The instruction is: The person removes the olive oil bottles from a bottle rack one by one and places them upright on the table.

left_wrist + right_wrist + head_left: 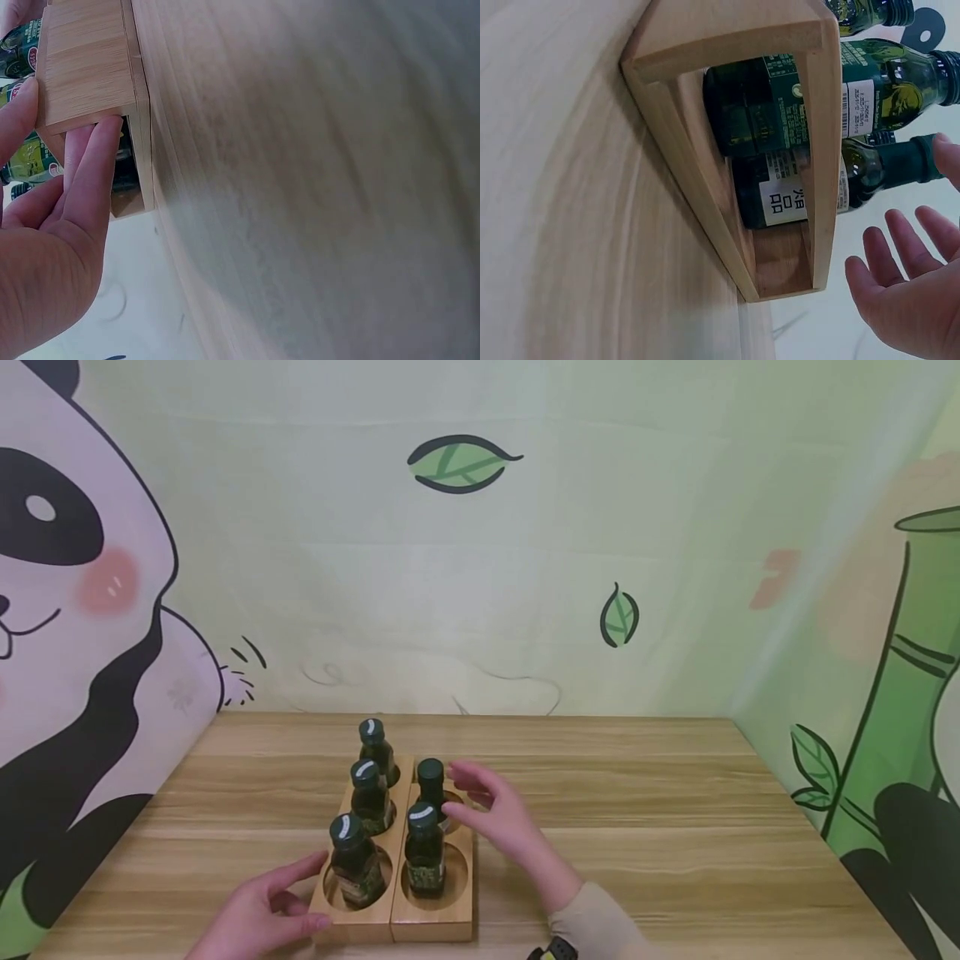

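Count on the counter [637,827]: five dark green bottles, standing at [374,747], [370,793], [355,858], [431,785] and [424,858]. Two wooden holders side by side: left holder [341,920] carries three bottles, right holder [442,922] carries two. Two hands in view: left hand [258,914], right hand [498,814].

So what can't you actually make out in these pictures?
- Head view: print on the bottles in the wooden rack is too small to read.
- Head view: the right hand hides the rack's far right hole; full or empty, unclear.
- Left wrist view: the table is blurred, and the left hand covers part of the rack.
- Right wrist view: the top edge cuts off one bottle.
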{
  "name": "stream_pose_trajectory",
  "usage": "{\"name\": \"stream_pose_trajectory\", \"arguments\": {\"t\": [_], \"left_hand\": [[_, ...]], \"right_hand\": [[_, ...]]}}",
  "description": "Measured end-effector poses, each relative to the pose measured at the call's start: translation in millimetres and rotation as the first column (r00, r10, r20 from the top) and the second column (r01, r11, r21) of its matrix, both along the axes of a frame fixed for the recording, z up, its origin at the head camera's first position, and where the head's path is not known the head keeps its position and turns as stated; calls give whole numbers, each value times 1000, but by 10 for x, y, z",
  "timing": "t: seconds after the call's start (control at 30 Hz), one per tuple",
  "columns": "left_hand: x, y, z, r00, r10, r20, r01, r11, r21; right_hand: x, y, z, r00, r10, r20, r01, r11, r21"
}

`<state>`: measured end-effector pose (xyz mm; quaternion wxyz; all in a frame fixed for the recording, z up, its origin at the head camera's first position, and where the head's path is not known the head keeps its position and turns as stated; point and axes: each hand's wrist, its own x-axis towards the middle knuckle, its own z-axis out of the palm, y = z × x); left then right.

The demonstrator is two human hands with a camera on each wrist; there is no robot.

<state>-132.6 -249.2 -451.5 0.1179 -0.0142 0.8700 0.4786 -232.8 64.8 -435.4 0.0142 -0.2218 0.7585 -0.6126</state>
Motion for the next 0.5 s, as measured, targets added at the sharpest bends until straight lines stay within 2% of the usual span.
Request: {"name": "stream_pose_trajectory", "arguments": {"t": [0.33,0.5], "left_hand": [[-4,4,-5,1000,4,0,-4,1000,3],[-3,4,-3,1000,1,5,-1,1000,5]], "right_hand": [[-53,-133,45,1000,-13,9,13,1000,14],[-68,-198,55,1000,2,20,-1,1000,-21]]}}
